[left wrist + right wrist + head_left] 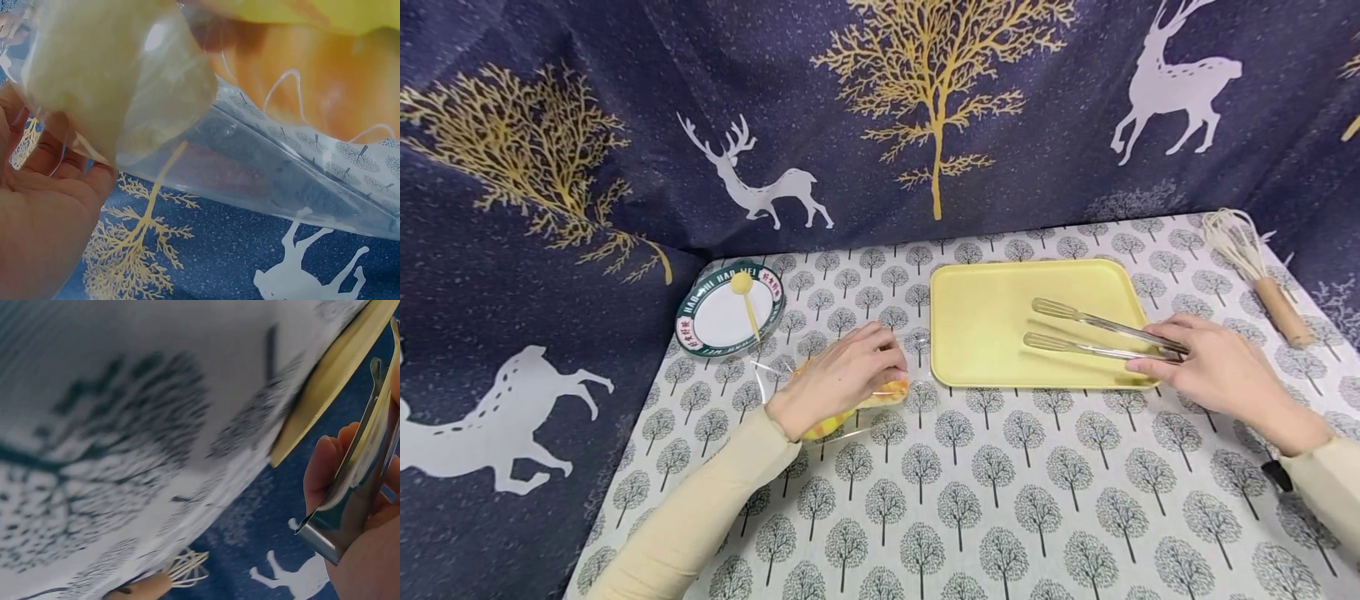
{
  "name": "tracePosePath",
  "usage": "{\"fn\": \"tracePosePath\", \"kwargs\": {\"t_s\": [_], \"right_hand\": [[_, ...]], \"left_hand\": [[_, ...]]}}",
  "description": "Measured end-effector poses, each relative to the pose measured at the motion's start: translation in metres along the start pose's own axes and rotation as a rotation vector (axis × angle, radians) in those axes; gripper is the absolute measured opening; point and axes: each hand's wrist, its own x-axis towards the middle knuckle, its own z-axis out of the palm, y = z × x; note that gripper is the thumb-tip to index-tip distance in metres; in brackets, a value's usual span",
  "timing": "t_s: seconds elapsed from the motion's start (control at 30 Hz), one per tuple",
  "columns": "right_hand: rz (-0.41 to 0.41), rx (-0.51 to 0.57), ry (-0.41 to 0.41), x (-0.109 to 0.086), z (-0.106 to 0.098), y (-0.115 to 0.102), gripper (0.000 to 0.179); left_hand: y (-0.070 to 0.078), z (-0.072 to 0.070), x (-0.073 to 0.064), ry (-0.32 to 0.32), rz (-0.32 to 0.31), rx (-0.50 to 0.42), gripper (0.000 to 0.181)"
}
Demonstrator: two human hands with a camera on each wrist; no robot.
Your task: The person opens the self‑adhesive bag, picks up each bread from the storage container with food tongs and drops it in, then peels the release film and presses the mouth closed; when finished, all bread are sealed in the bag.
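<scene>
My left hand [850,367] is over a clear plastic bag [231,150] of yellow and orange food pieces, left of the tray. In the left wrist view its fingers grip the bag's edge beside a pale yellow piece [81,75]; an orange piece [300,81] fills the right side. The hand partly hides the bag in the head view. My right hand [1217,362] grips metal tongs [1093,318] near their joined end. Their two arms are spread, with slotted tips over the yellow tray [973,292]. The right wrist view shows fingers and thumb around the tongs [331,531].
A green-rimmed oval plate [718,343] stands at the back left, with a yellow spoon [742,284] on it. A whisk [1277,304] with a wooden handle lies at the far right. Behind the tree-patterned tablecloth [992,517] hangs a dark blue curtain [865,150].
</scene>
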Motion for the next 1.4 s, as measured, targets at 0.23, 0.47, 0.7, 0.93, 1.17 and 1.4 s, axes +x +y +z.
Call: {"fn": "tracePosePath", "kwargs": {"t_s": [0.23, 0.47, 0.7, 0.93, 1.17, 1.4], "right_hand": [[0.095, 0.058, -0.019, 0.002, -0.002, 0.02, 0.07], [0.174, 0.128, 0.02, -0.001, -0.008, 0.023, 0.069], [0.228, 0.124, 0.044, -0.005, -0.016, 0.025, 0.061], [0.348, 0.168, 0.019, -0.013, -0.024, 0.035, 0.067], [0.459, 0.142, -0.114, -0.023, -0.033, 0.05, 0.1], [0.45, 0.112, -0.184, -0.026, -0.035, 0.055, 0.104]], "left_hand": [[-0.001, 0.001, -0.001, -0.013, -0.004, 0.004, 0.007], [-0.002, 0.002, -0.002, -0.009, 0.003, -0.002, 0.007], [-0.004, 0.004, -0.002, 0.0, 0.002, -0.013, 0.006], [-0.005, 0.004, -0.003, 0.008, 0.003, -0.021, 0.007], [-0.005, 0.003, -0.003, -0.003, 0.003, -0.018, 0.006], [-0.007, 0.004, -0.002, 0.004, 0.006, -0.027, 0.006]]}}
